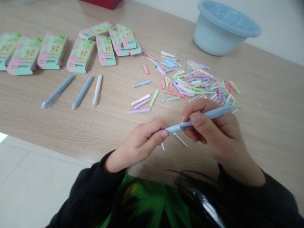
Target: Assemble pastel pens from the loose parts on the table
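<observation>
This looks like a small assembly or packing workplace, perhaps set up in a plain room rather than a factory hall. A long wood-grain table (261,82) carries a loose heap of pastel pen parts (199,84), three finished pens (82,91) laid side by side, and rows of identical printed retail boxes (52,50), some flat, some folded up. A pale blue plastic basin (223,30) stands at the far edge. The floor is light tile (30,177) and the wall bare and white.

Pale blue pen (201,118), pastel parts pile (199,84), green-pink boxes (80,55), light-blue basin (223,28)
</observation>
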### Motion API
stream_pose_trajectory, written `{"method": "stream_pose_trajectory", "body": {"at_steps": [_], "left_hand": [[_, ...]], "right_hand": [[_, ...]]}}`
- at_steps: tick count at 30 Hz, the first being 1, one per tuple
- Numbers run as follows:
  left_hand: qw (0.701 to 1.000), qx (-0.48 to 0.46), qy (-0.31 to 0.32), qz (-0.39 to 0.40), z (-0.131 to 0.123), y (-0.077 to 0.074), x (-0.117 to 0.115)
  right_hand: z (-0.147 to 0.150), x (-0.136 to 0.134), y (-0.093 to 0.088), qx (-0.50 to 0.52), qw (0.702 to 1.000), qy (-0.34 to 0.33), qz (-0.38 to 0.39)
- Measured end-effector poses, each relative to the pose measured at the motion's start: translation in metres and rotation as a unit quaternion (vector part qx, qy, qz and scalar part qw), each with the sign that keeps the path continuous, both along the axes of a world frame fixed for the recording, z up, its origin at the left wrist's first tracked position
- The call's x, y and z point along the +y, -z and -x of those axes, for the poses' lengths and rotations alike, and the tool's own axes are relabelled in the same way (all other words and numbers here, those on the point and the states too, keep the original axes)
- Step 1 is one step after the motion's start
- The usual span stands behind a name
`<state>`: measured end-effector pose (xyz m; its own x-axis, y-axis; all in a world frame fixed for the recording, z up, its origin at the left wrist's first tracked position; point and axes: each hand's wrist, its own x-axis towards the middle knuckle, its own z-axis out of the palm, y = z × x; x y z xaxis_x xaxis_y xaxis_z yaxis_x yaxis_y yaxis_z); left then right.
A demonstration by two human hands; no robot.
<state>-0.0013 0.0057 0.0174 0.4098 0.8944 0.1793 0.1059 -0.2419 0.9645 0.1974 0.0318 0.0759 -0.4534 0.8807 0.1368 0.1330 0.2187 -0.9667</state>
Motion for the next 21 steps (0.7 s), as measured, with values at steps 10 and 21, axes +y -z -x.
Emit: {"method": "stream_pose_trajectory", "body": {"at_steps": [10, 21], "left_hand": [[0.999, -0.041, 0.006, 0.028, -0.001, -0.003, -0.003], [0.984, -0.155, -0.015, 0.088, 0.002, -0.001, -0.004]], "right_hand": [[-0.003, 0.001, 0.006, -0.035, 0.996, -0.019, -0.077], [0.011, -0.005, 0.027, 0.108, 0.993, -0.008, 0.051]]}}
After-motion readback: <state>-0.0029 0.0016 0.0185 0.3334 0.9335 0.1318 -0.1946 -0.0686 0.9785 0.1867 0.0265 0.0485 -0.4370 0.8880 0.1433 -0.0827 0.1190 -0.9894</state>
